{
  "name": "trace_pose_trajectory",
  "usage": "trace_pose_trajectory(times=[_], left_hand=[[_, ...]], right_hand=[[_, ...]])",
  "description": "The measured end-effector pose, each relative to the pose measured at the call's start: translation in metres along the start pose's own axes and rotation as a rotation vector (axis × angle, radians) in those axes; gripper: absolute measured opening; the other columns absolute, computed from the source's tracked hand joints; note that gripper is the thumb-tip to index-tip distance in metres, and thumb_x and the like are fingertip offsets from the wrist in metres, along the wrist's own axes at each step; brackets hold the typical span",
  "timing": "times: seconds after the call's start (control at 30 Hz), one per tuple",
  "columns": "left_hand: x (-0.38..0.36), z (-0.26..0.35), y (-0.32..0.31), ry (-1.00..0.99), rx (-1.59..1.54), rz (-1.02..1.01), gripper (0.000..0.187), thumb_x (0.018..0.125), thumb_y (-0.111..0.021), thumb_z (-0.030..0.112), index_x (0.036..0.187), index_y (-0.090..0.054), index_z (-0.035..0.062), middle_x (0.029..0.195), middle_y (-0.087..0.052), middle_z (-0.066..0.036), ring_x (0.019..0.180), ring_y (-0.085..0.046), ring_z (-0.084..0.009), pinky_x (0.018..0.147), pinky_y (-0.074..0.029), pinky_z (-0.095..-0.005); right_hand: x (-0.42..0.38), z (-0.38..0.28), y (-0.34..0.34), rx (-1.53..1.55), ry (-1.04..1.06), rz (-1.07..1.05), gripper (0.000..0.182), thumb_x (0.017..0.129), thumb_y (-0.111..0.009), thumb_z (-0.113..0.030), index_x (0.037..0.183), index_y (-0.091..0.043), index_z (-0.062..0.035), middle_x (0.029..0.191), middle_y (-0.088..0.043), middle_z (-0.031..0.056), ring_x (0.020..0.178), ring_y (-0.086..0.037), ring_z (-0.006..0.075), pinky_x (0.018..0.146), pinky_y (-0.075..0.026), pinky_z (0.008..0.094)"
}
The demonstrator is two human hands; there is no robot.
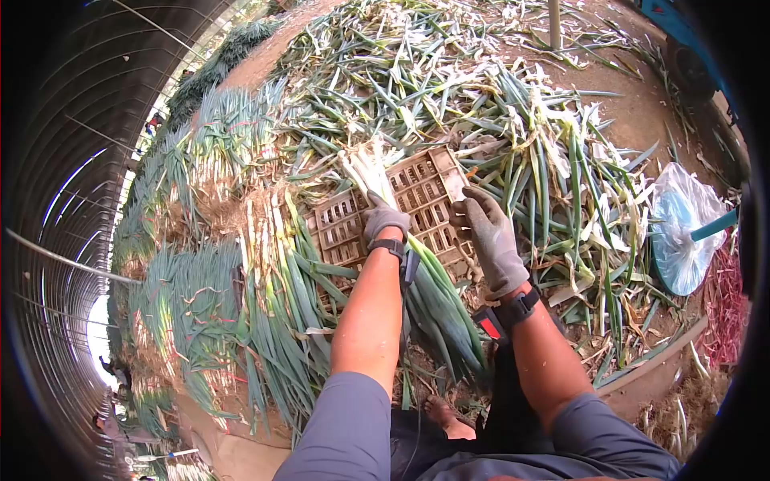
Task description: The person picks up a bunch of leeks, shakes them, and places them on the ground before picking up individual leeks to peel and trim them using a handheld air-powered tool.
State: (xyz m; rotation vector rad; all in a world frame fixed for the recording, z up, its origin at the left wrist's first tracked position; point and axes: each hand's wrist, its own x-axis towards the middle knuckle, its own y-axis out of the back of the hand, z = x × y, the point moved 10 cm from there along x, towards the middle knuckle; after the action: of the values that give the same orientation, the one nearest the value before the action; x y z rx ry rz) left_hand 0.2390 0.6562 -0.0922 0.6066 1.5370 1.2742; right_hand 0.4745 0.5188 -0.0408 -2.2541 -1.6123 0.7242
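My left hand [387,220], in a grey glove, is closed around a bunch of green onions [439,290]. The white root ends point away from me over a slatted tan crate [429,192], and the green leaves hang toward my legs. To the right, my right hand [487,232], also gloved, is raised over the crate's right edge with its fingers apart and nothing in them. Loose onions [273,264] with pale stalks lie just left of the crate.
Cut leaves [409,72] are heaped beyond and right of the crate. Tied onion bundles [200,280] lie in rows at left. A clear plastic bag [682,228] over something blue and red strings [724,301] are at right. A post [554,24] stands at the back.
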Motion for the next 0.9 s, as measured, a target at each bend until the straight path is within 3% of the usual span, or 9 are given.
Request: trace_pose_trajectory(times=[0.13,0.23,0.3,0.37,0.43,0.57,0.7,0.8,0.9], left_hand=[[0.023,-0.019,-0.013,0.028,-0.103,-0.059,0.120,0.081,-0.077,0.039,0.168,0.002,0.0129,0.146,-0.057,-0.022,0.124,-0.066,-0.0340,0.099,-0.057,-0.0473],[0.066,-0.031,-0.023,-0.160,-0.373,0.093,0.110,0.078,-0.084,0.027,0.163,-0.020,-0.0011,0.119,-0.073,-0.022,0.104,-0.072,-0.0317,0.092,-0.059,-0.0434],[0.044,-0.033,0.006,-0.291,-0.552,0.066,0.062,0.078,-0.086,0.023,0.128,-0.061,-0.0038,0.120,-0.073,-0.021,0.105,-0.072,-0.0318,0.092,-0.058,-0.0423],[0.050,-0.047,0.037,-0.340,-0.431,0.140,0.070,0.077,-0.086,0.022,0.136,-0.055,-0.0023,0.120,-0.073,-0.021,0.107,-0.072,-0.0335,0.094,-0.057,-0.0418],[0.022,-0.055,0.093,-0.354,-0.273,0.201,0.102,0.080,-0.082,0.021,0.163,-0.023,0.0103,0.124,-0.069,-0.026,0.113,-0.069,-0.0384,0.097,-0.057,-0.0440],[-0.025,-0.081,0.200,-0.434,0.094,0.395,0.121,0.077,-0.080,0.033,0.168,0.001,0.0272,0.137,-0.061,-0.029,0.110,-0.070,-0.0424,0.096,-0.058,-0.0482],[-0.142,-0.109,0.280,-0.488,0.168,0.421,0.111,0.080,-0.075,0.030,0.168,-0.007,0.0279,0.145,-0.054,-0.027,0.120,-0.065,-0.0425,0.105,-0.053,-0.0466],[-0.214,-0.149,0.302,-0.651,0.120,0.466,0.107,0.081,-0.075,0.028,0.168,-0.014,0.0264,0.146,-0.054,-0.027,0.123,-0.063,-0.0430,0.109,-0.049,-0.0470],[-0.293,-0.183,0.304,-0.857,0.098,0.473,0.101,0.081,-0.074,0.028,0.167,-0.021,0.0249,0.144,-0.055,-0.026,0.120,-0.064,-0.0440,0.108,-0.051,-0.0469]], right_hand=[[-0.002,0.002,0.000,0.026,-0.019,-0.018,0.039,0.106,-0.060,-0.027,0.138,-0.058,-0.0038,0.111,-0.071,0.0077,0.086,-0.068,0.0127,0.071,-0.052,0.0256],[-0.002,0.007,0.003,0.125,-0.024,-0.029,0.041,0.106,-0.061,-0.029,0.139,-0.056,-0.0034,0.110,-0.070,0.0078,0.086,-0.069,0.0133,0.070,-0.052,0.0251],[-0.007,0.007,0.000,0.131,-0.024,-0.050,0.043,0.106,-0.061,-0.029,0.140,-0.055,-0.0030,0.109,-0.069,0.0079,0.085,-0.068,0.0134,0.069,-0.052,0.0249],[-0.014,0.010,-0.008,0.088,-0.045,-0.072,0.044,0.105,-0.063,-0.029,0.140,-0.055,-0.0026,0.111,-0.069,0.0076,0.083,-0.068,0.0129,0.069,-0.052,0.0249],[-0.022,0.012,-0.021,0.068,-0.052,-0.116,0.045,0.105,-0.063,-0.029,0.140,-0.056,-0.0023,0.111,-0.069,0.0070,0.082,-0.068,0.0129,0.069,-0.052,0.0250],[-0.039,0.010,-0.054,-0.033,-0.008,-0.189,0.053,0.100,-0.071,-0.023,0.144,-0.053,0.0009,0.116,-0.069,0.0110,0.098,-0.069,0.0153,0.085,-0.056,0.0289],[-0.073,-0.021,-0.086,-0.359,0.320,-0.292,0.101,0.089,-0.081,-0.032,0.164,-0.021,-0.0005,0.157,-0.042,0.0262,0.144,-0.045,0.0334,0.118,-0.039,0.0407],[-0.096,-0.084,-0.101,-0.309,0.464,-0.259,0.122,0.081,-0.087,-0.040,0.165,-0.009,0.0009,0.167,-0.024,0.0295,0.157,-0.024,0.0374,0.127,-0.024,0.0430],[-0.111,-0.142,-0.133,-0.510,0.591,-0.279,0.140,0.070,-0.093,-0.049,0.164,-0.004,0.0024,0.166,-0.024,0.0314,0.157,-0.021,0.0385,0.129,-0.020,0.0413]])
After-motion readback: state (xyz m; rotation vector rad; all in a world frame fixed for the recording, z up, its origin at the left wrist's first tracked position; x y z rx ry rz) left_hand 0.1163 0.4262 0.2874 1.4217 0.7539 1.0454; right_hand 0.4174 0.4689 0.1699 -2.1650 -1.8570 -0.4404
